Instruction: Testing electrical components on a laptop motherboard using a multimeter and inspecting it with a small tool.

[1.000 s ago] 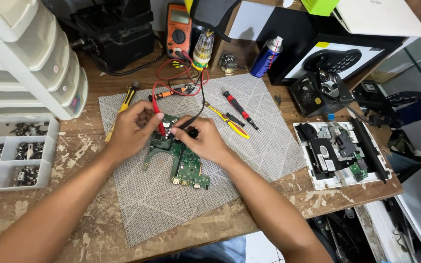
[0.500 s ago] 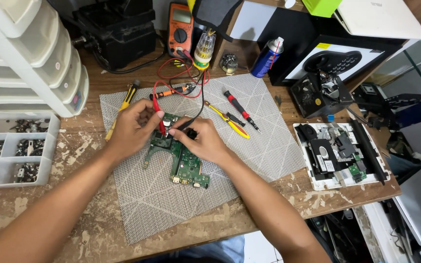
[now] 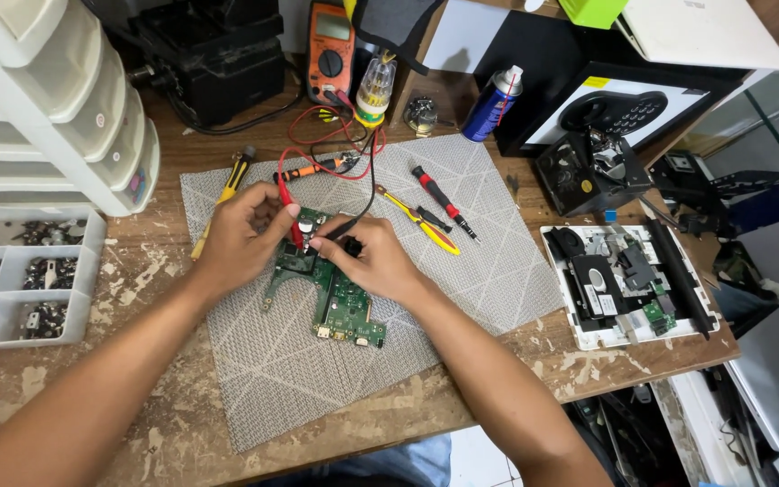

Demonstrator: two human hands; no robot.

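left hand (image 3: 238,236) grip pinches red probe (image 3: 288,209) | right hand (image 3: 373,261) grip pinches black probe (image 3: 350,230) | both tips on green circuit board (image 3: 340,307) | grey mat (image 3: 498,261)

A grey mat (image 3: 489,271) covers the wooden counter (image 3: 137,424). At its far edge lie a yellow-handled screwdriver (image 3: 224,194) and a red-handled screwdriver (image 3: 442,200). Behind stand an orange multimeter (image 3: 331,41) and a blue spray can (image 3: 490,104). A white parts tray (image 3: 20,280) sits left.

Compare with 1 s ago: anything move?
No visible change. Left hand keeps the red probe on the green board, right hand the black probe. Multimeter, screwdrivers and mat stayed put.
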